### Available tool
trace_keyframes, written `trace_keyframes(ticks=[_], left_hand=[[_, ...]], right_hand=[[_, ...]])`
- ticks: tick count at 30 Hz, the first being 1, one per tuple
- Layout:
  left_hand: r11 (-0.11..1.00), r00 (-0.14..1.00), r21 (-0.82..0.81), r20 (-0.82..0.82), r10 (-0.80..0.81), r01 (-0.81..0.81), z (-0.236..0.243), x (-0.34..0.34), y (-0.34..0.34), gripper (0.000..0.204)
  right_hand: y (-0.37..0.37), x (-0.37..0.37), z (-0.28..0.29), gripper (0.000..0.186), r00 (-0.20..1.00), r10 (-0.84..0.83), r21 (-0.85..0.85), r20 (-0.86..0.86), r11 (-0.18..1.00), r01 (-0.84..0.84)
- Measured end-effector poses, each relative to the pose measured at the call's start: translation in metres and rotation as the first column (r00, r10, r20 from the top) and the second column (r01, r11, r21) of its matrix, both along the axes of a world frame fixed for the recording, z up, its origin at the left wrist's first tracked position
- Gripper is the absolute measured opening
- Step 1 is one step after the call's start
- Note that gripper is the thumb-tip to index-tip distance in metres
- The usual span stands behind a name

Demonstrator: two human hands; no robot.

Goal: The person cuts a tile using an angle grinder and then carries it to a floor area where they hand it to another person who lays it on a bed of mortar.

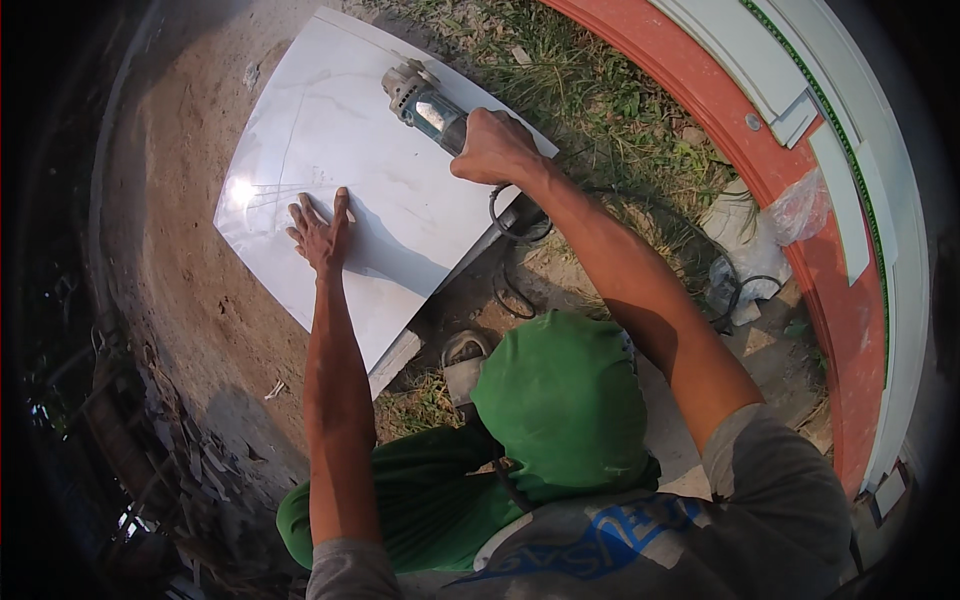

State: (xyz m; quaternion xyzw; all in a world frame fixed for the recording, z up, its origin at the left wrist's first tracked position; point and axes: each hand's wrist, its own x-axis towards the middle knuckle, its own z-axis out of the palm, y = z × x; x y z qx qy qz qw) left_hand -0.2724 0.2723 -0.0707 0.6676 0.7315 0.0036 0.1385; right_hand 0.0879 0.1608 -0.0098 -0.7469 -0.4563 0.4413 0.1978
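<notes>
A large white sheet (300,130) lies in front of me, with thin lines marked across its left part. My left hand (322,232) rests flat on the sheet near its left side, fingers spread. In my right hand (495,148) is a teal angle grinder (432,112), gripped by its body. Its grey metal head lies over the far right part of the sheet. The disc is hard to make out, and I cannot tell whether it touches the surface. A black cord (497,218) hangs below my right hand, beside the sheet's right edge.
Grass (600,90) grows beyond the sheet's right edge. Farther right, long white panels (840,195) lie along a red surface (725,125), with clear plastic wrap (800,208) on it. Scrap pieces (205,475) litter the lower left. Green cloth (560,400) fills the lower middle.
</notes>
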Motion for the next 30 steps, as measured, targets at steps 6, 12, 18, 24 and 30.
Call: trace_keyframes(ticks=[6,12,18,24,30], left_hand=[[1.0,1.0,-0.017,0.001,-0.006,0.006,0.0,0.001,0.004,0.121],[1.0,1.0,-0.017,-0.003,0.013,-0.013,-0.004,0.001,0.0,0.122],[0.999,0.999,0.027,-0.013,0.044,-0.044,-0.013,0.004,0.0,0.123],[0.999,0.999,0.035,-0.015,0.041,-0.04,-0.012,0.002,0.0,0.122],[0.999,0.999,0.011,0.006,0.046,-0.047,-0.011,0.007,-0.001,0.122]], right_hand=[[0.012,-0.002,-0.002,0.034,0.999,-0.027,0.043,-0.019,0.999,0.028],[0.033,-0.008,-0.003,0.038,1.0,0.005,0.02,-0.013,1.0,-0.005],[0.045,-0.013,-0.009,0.038,1.0,-0.008,0.052,0.018,0.999,0.008],[0.038,-0.014,-0.005,0.036,1.0,0.006,0.048,0.019,0.999,-0.007],[0.026,-0.011,-0.001,0.034,1.0,0.006,0.035,0.031,0.999,-0.007]])
